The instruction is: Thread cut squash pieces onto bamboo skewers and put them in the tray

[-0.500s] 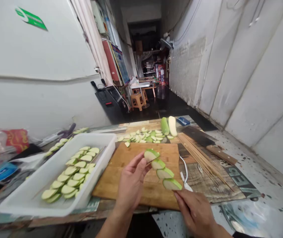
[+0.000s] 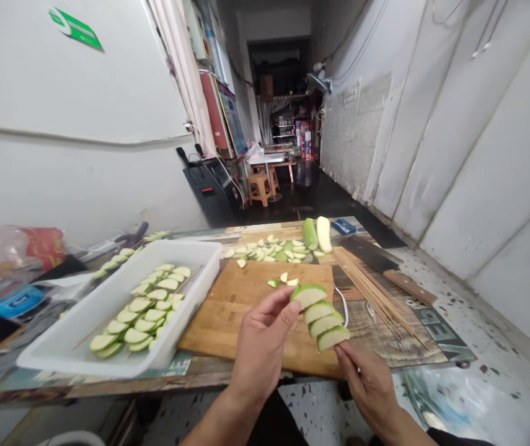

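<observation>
A skewer of green-skinned, pale zucchini slices (image 2: 321, 317) hangs above the cutting board, held between my two hands. My left hand (image 2: 267, 331) pinches it at the far end, thumb and fingers against the left edge of the top slice. My right hand (image 2: 367, 375) grips the near end, just below the lowest slice. The stick itself is mostly hidden behind the slices. Under my hands lies the wooden cutting board (image 2: 227, 297), with a few small zucchini pieces (image 2: 284, 279) near its far edge.
At left stands a white plastic tray (image 2: 41, 359) with skewered slices (image 2: 140, 303). Loose slices (image 2: 269, 249) and two large zucchini pieces (image 2: 310, 234) lie beyond the board. To the right are bamboo skewers (image 2: 371, 291) and a cleaver (image 2: 408, 286).
The skewer and both hands have shifted right and slightly up. Its slices now sit closer together. Small pieces near the board's far edge have come into view.
</observation>
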The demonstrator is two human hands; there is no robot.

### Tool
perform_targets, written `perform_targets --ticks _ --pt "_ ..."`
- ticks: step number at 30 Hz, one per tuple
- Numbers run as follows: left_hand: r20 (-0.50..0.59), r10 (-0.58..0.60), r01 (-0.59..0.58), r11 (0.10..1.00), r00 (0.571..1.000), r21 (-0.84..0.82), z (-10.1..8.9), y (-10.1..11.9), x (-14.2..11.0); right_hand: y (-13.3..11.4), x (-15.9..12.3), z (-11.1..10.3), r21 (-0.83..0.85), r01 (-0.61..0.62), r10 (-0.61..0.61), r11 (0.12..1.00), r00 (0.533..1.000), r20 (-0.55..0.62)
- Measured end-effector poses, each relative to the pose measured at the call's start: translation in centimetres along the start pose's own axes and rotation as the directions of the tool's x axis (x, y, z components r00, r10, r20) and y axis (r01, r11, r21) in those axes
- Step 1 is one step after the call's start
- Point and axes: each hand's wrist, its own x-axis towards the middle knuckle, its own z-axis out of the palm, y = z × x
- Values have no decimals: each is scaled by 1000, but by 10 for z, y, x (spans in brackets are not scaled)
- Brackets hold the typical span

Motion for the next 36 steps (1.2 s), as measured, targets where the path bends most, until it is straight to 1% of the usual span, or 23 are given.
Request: perform_targets --ticks 4,10,14,16,19,21,24,26,28,32,34,36 --pt "17 1 -1 1000 1000 21 1 2 -5 0 2 1 -7 13 -13 1000 1000 -7" --pt "77 68 -76 992 995 103 2 -2 -8 -1 9 -1 25 -7 6 1000 1000 25" --pt "73 129 -140 973 989 182 2 -7 -10 0 8 -3 9 -9 9 1000 999 42" --pt "62 133 -142 971 989 192 2 -7 -9 0 7 -3 -2 3 -3 1000 999 36" --pt "40 113 -118 981 993 156 1 -2 -3 0 10 -1 8 39 -39 999 999 25" --pt "28 104 -106 988 994 112 -2 3 7 0 17 4 25 57 -58 998 998 19" --pt "-6 120 -120 992 993 37 -11 13 29 -2 37 18 81 72 -75 994 997 30" --pt "-51 132 -133 991 990 -15 -22 18 47 -5 55 31 134 43 -54 990 995 79" --pt "-84 112 -118 990 990 -72 -35 21 68 -8 73 46 172 -29 2 985 988 157" --pt "-157 2 -27 987 988 -159 -68 16 109 -11 101 77 204 -172 101 964 943 318" --pt "-224 -47 5 983 973 -186 -84 9 128 -10 110 91 212 -224 127 951 911 391" --pt "-247 -109 54 974 963 -218 -96 2 143 -8 117 103 230 -266 141 936 884 446"
